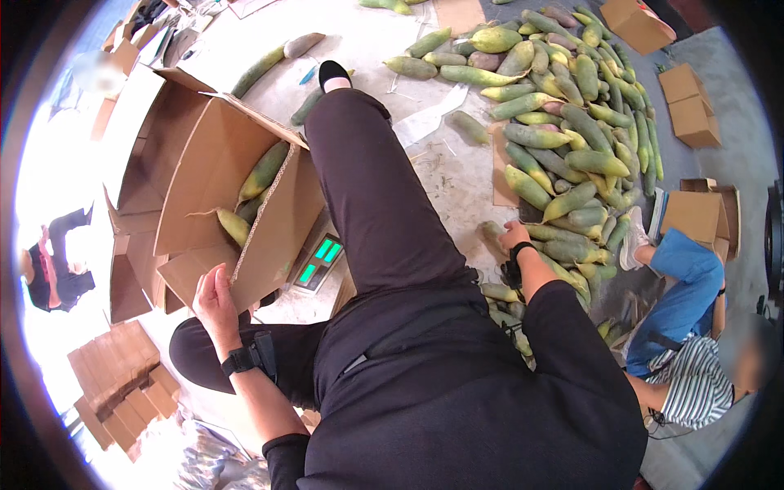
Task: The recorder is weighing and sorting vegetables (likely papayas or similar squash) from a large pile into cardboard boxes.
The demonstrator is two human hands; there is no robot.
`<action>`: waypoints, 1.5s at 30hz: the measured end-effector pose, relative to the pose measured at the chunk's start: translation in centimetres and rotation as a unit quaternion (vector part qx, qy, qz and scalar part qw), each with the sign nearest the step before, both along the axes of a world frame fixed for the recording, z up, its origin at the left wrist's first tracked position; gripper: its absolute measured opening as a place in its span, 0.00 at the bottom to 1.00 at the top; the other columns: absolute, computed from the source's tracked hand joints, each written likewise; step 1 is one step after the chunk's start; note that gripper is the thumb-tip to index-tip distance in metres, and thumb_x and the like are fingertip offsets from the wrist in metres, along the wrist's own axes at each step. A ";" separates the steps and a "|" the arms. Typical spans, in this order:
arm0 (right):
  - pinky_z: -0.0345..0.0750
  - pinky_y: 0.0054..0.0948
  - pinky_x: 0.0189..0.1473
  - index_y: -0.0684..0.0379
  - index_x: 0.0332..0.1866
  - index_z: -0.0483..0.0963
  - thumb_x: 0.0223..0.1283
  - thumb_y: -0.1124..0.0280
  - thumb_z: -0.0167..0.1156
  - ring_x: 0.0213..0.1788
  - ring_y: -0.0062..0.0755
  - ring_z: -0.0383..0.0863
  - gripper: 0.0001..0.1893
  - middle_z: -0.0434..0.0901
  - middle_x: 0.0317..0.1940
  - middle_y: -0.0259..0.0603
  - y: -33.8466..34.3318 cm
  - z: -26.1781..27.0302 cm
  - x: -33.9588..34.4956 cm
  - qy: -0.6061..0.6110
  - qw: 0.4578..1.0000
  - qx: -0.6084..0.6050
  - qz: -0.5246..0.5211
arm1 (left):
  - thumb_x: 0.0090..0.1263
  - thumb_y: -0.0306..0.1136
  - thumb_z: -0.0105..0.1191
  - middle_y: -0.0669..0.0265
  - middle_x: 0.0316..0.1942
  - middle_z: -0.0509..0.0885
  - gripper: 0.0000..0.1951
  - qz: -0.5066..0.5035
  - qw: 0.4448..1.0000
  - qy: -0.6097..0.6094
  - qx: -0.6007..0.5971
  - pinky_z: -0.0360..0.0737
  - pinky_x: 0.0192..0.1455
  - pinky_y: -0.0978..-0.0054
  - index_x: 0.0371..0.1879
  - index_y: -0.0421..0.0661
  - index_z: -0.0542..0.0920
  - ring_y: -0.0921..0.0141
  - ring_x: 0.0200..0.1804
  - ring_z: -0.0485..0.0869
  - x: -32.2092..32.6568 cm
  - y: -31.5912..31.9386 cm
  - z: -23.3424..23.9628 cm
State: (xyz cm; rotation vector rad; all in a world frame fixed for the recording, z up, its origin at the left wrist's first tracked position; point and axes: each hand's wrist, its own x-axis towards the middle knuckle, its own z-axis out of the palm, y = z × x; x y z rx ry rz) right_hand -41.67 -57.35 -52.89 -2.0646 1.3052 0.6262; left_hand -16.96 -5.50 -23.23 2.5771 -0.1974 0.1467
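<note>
My left hand [215, 301] is loosely cupped beside the lower flap of an open cardboard box [202, 165], with nothing visible in its fingers. Whether it touches the flap is unclear. Several green radishes [263, 171] lie in the box. Beneath the box, partly hidden, is a digital scale [318, 262] with a lit green display. My right hand [516, 239], fingers curled, is beside a dull green radish [489, 237] at the near left edge of a large heap of radishes [563, 135]. Its grip on that radish cannot be made out.
More cardboard boxes [131, 257] stand behind the open one. Stacked flat cartons [113, 361] and plastic bags [196, 456] lie at lower left. A seated person in blue trousers [689, 300] is close by at right, near other boxes [695, 214]. Loose radishes [260, 70] lie beyond my foot.
</note>
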 end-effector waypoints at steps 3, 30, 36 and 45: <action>0.81 0.35 0.48 0.61 0.64 0.68 0.45 0.64 0.70 0.46 0.42 0.84 0.36 0.81 0.49 0.53 1.0 -2.7 -0.6 -0.020 0.999 -0.044 0.003 | 0.73 0.31 0.51 0.63 0.27 0.80 0.10 0.004 1.000 0.008 0.012 0.77 0.37 0.74 0.40 0.37 0.84 0.71 0.31 0.80 0.3 -0.1 0.2; 0.80 0.44 0.28 0.55 0.61 0.69 0.59 0.67 0.64 0.38 0.38 0.80 0.24 0.78 0.44 0.41 3.2 -0.7 1.2 -0.152 0.904 0.192 -0.350 | 0.69 0.35 0.55 0.59 0.27 0.80 0.10 0.030 0.999 -0.012 0.022 0.78 0.36 0.68 0.36 0.41 0.84 0.61 0.30 0.81 0.1 -0.7 0.9; 0.81 0.43 0.34 0.52 0.57 0.72 0.66 0.67 0.58 0.41 0.38 0.79 0.15 0.76 0.47 0.35 0.0 6.1 6.6 -0.300 0.867 0.261 -0.302 | 0.69 0.35 0.56 0.60 0.27 0.80 0.09 0.031 0.999 -0.015 0.008 0.78 0.35 0.67 0.35 0.43 0.85 0.61 0.30 0.82 0.0 -0.6 1.3; 0.77 0.23 0.45 0.53 0.60 0.72 0.69 0.69 0.54 0.50 0.19 0.76 0.16 0.75 0.56 0.29 6.6 32.3 19.9 -0.480 0.824 0.301 0.026 | 0.69 0.35 0.56 0.59 0.28 0.80 0.09 0.025 0.999 -0.030 -0.012 0.78 0.36 0.65 0.34 0.43 0.84 0.58 0.31 0.82 0.0 0.0 0.7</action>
